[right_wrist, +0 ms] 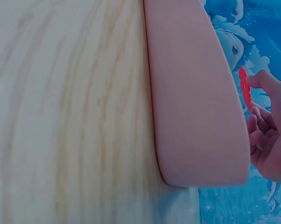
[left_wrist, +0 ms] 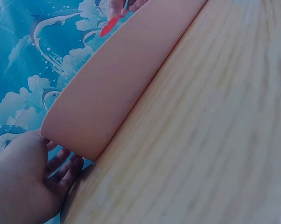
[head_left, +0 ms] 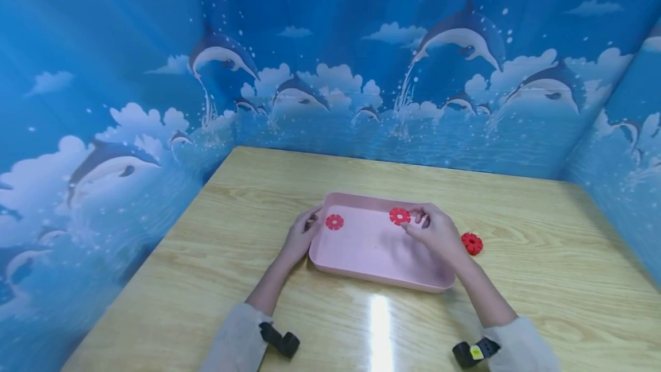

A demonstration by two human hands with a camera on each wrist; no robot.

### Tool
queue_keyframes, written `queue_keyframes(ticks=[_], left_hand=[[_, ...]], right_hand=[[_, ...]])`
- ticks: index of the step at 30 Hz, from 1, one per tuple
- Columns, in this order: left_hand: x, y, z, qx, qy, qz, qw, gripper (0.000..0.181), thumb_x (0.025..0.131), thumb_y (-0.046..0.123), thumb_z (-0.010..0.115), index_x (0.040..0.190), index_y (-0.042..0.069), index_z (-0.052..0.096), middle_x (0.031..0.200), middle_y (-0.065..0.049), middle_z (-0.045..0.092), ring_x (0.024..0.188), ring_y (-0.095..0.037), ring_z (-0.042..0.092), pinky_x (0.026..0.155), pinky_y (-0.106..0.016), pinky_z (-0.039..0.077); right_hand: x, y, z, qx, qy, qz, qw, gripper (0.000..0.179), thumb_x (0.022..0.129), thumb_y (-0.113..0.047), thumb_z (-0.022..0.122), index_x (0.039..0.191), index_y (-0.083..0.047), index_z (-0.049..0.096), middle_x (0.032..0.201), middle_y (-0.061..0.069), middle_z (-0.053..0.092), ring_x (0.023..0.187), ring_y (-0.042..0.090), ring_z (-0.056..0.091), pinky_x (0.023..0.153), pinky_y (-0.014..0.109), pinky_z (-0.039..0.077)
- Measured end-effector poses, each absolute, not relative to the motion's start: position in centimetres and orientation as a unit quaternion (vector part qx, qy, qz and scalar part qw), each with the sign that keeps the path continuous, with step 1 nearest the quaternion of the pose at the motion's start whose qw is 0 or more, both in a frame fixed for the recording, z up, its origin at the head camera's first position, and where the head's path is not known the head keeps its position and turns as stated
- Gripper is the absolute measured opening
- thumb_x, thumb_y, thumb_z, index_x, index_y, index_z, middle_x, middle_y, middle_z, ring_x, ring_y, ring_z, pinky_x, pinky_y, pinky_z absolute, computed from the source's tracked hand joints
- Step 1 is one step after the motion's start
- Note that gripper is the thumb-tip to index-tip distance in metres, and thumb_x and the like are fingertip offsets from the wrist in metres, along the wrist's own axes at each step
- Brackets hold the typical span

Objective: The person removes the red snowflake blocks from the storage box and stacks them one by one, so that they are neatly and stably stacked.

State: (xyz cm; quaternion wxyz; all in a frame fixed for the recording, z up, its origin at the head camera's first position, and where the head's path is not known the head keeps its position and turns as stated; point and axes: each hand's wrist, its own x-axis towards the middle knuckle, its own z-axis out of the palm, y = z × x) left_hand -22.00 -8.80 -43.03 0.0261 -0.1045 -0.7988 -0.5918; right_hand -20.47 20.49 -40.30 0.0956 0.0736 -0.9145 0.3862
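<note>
A shallow pink tray (head_left: 361, 245) with rounded corners lies on the table. At its left end, my left hand (head_left: 302, 237) holds the wall; in the left wrist view several fingers (left_wrist: 66, 170) curl against the tray's end near its base. One flat red snowflake disc (head_left: 334, 222), notched with a centre hole, lies inside at the tray's left. My right hand (head_left: 436, 231) pinches another red snowflake disc (head_left: 400, 216) between thumb and finger, above the tray's far side. The right wrist view shows this red disc (right_wrist: 244, 85) edge-on at the fingertips, above the rim.
A small pile of red discs (head_left: 472, 243) sits on the table just right of the tray, beside the right forearm. The wood-grain table (head_left: 248, 205) backs onto a blue dolphin-print curtain (head_left: 330, 73). Black cameras (head_left: 281, 340) are strapped to both wrists.
</note>
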Motion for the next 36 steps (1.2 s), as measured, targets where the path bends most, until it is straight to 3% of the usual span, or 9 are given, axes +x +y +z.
queue_keyframes(ticks=[13,19,24,29,36], left_hand=[[-21.7,-8.7,-42.7,-0.101,-0.801,-0.589,0.029,0.039,0.092,0.000,0.048,0.130,-0.007,0.045,0.111,-0.025,0.050,0.098,-0.036,0.051,0.089,-0.046,0.043],[-23.8,-9.1,-45.8,-0.102,-0.799,-0.592,0.036,0.039,0.092,0.003,0.051,0.130,-0.003,0.046,0.110,-0.021,0.051,0.098,-0.035,0.052,0.089,-0.046,0.043],[-24.4,-9.2,-46.8,-0.103,-0.804,-0.585,0.041,0.039,0.093,0.008,0.052,0.131,0.004,0.048,0.110,-0.015,0.052,0.098,-0.030,0.053,0.090,-0.042,0.044],[-24.3,-9.2,-46.7,-0.107,-0.804,-0.583,0.044,0.039,0.092,0.008,0.052,0.131,0.003,0.049,0.109,-0.015,0.052,0.097,-0.031,0.053,0.089,-0.042,0.044],[-24.2,-9.3,-46.7,-0.105,-0.804,-0.583,0.047,0.038,0.092,0.007,0.052,0.130,0.003,0.050,0.108,-0.015,0.053,0.095,-0.029,0.054,0.088,-0.041,0.044]], right_hand=[[-18.5,24.0,-39.7,0.040,-0.918,0.382,0.094,0.038,0.081,-0.017,0.068,0.113,0.001,0.057,0.087,0.009,0.050,0.076,0.021,0.047,0.056,0.022,0.044],[-17.7,25.6,-39.7,0.039,-0.913,0.389,0.116,0.035,0.081,-0.014,0.068,0.112,0.001,0.058,0.086,0.009,0.049,0.070,0.019,0.047,0.049,0.021,0.041],[-17.2,27.1,-40.0,0.024,-0.912,0.391,0.123,0.038,0.082,-0.019,0.068,0.113,0.000,0.057,0.085,0.009,0.047,0.067,0.018,0.046,0.044,0.027,0.041],[-16.8,28.7,-40.2,-0.002,-0.914,0.385,0.130,0.042,0.083,-0.029,0.067,0.113,-0.002,0.056,0.084,0.007,0.047,0.068,0.016,0.046,0.043,0.037,0.041],[-16.4,30.7,-40.9,-0.007,-0.904,0.402,0.149,0.039,0.083,-0.026,0.067,0.111,-0.002,0.057,0.084,0.005,0.046,0.068,0.014,0.045,0.042,0.032,0.038]])
